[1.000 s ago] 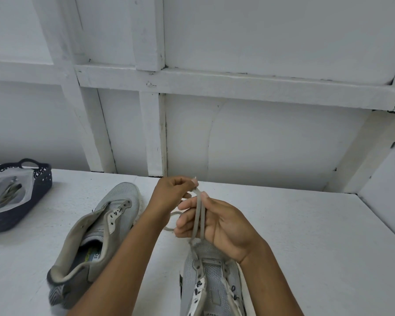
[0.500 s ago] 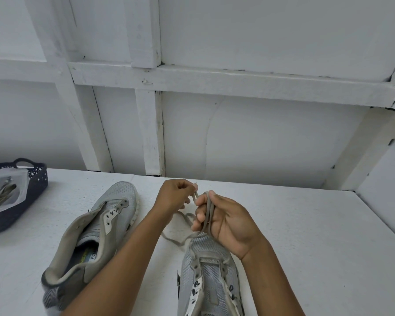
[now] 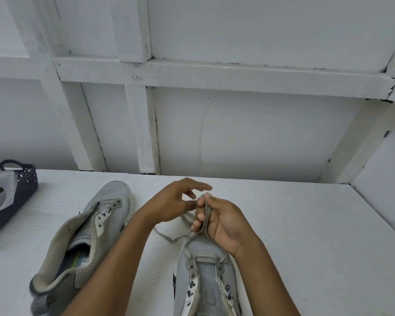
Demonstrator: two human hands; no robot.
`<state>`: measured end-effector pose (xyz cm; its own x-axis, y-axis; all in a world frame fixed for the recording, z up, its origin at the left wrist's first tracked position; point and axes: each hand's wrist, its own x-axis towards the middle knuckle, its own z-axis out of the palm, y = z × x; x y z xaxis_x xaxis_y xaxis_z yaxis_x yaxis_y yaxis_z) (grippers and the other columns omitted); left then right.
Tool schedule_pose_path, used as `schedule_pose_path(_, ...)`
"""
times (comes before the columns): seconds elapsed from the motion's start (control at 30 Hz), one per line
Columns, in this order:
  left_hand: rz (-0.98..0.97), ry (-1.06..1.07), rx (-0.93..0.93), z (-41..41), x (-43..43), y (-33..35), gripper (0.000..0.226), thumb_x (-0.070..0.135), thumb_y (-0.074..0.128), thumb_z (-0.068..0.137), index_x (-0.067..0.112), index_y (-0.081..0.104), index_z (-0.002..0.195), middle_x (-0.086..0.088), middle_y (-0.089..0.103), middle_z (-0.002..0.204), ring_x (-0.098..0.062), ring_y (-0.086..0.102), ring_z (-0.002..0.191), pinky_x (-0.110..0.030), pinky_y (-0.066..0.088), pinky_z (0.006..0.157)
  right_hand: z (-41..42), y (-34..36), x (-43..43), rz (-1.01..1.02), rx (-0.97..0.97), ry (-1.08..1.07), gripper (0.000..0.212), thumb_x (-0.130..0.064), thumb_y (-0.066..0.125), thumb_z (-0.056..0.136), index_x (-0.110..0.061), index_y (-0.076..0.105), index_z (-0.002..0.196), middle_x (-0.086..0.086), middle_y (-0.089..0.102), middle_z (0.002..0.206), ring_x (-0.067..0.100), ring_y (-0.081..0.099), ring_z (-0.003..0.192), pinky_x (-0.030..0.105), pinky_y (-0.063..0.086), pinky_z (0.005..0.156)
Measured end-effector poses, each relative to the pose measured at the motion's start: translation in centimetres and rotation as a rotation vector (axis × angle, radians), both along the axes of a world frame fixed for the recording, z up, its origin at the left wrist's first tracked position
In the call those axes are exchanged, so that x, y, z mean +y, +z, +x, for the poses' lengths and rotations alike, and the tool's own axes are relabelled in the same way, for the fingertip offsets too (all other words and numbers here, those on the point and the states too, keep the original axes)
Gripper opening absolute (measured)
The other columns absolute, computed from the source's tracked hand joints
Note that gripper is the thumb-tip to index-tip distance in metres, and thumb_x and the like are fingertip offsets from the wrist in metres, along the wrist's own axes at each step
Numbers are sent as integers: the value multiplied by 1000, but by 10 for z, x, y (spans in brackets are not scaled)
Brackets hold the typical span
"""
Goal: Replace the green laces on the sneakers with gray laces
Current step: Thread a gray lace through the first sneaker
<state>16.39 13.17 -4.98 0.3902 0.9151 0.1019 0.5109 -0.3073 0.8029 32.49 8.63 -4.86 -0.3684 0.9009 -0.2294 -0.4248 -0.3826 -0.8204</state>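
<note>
**Uneven ends and a slipped eyelet are the risks**

At far left a dark basket [image 3: 21, 197] holds a clear bag [image 3: 2, 192]; its contents are too blurred for me to name. Next along the white table [image 3: 306, 224] lies the unlaced sneaker [image 3: 96, 229], eyelets bare, so I judge half the job is waiting.

The left hand [image 3: 173, 201] hovers with fingers spread and loose, holding nothing, just beside the right. The gray lace [image 3: 206, 215] rises from the lowest eyelets of the near sneaker [image 3: 205, 270]. Its two strands are gathered in the right hand [image 3: 224, 222], whose fingers curl round them above the toe. A slack length trails on the table between the hands.

With one hand gripping, I'd worry the strands slide unevenly and leave one end short. A hard tug could strip the lace from an eyelet or drag the shoe, and the slack could snag.
</note>
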Motion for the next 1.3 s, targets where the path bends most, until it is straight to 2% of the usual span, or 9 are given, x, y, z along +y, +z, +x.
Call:
schedule_pose_path(0.13, 89, -79, -5, 4, -1, -8, 30, 1, 62, 91, 23, 73, 108, 9, 68, 112, -9, 64, 102, -26, 52, 86, 0, 0, 0, -7, 3, 26, 33, -23, 38, 104, -5, 55, 83, 10, 50, 57, 23, 54, 52, 35, 50, 58)
schedule_pose_path(0.3, 74, -30, -76, 9, 5, -6, 26, 2, 61, 93, 26, 73, 95, 9, 71, 98, -9, 66, 95, -20, 48, 81, 4, 0, -1, 26, 4, 63, 30, -31, 48, 93, -5, 58, 82, 10, 51, 59, 24, 55, 55, 36, 51, 62)
schedule_pose_path(0.47, 156, 119, -109, 14, 17, 7, 26, 2, 60, 94, 25, 72, 91, 14, 69, 96, -6, 63, 94, -16, 45, 79, 4, 1, -1, 26, -3, 85, 35, -27, 37, 104, -3, 57, 86, 11, 53, 61, 24, 56, 58, 36, 53, 64)
schedule_pose_path(0.6, 239, 262, 63, 18, 29, 10, 21, 4, 59, 94, 14, 75, 102, -1, 70, 103, -17, 62, 95, -31, 50, 86, 5, 1, -1, 32, -19, 69, 34, -26, 38, 105, -4, 57, 88, 11, 53, 62, 25, 57, 59, 35, 54, 61)
schedule_pose_path(0.83, -21, 146, 116, 11, 20, 1, 40, 15, 63, 94, 28, 59, 131, 5, 58, 121, -11, 58, 105, -22, 44, 88, 3, -4, 1, 18, -3, 9, 34, -22, 37, 106, -5, 56, 83, 9, 53, 59, 23, 58, 54, 35, 54, 60)
schedule_pose_path(0.93, -67, 292, -9, 5, 9, 4, 13, 28, 63, 95, 25, 69, 106, 8, 66, 110, -8, 62, 97, -31, 49, 88, 4, -4, 1, 20, -4, 17, 35, -23, 38, 106, -6, 57, 82, 10, 54, 60, 23, 58, 55, 35, 54, 61)
schedule_pose_path(1.1, -398, 52, -160, 6, -17, 24, 48, 51, 53, 97, 13, 67, 71, -7, 71, 73, -23, 67, 74, -37, 55, 83, 2, -3, 1, 33, 11, 23, 36, -24, 37, 106, -5, 56, 82, 13, 54, 60, 25, 57, 56, 35, 55, 59)
schedule_pose_path(1.2, -457, 2, -345, 15, -23, 26, 46, 44, 56, 97, 9, 60, 67, -12, 60, 61, -24, 56, 54, -31, 52, 67, 3, -3, 0, 32, 30, 23, 38, -23, 35, 107, -4, 54, 81, 15, 54, 60, 27, 58, 56, 36, 55, 60)
schedule_pose_path(1.3, -426, 78, -420, 22, -18, 21, 33, 32, 61, 96, 4, 75, 86, -5, 53, 59, -25, 55, 62, -27, 50, 64, 4, -3, 0, 29, 29, 39, 38, -22, 34, 106, -3, 54, 80, 16, 57, 61, 29, 60, 58, 38, 56, 62)
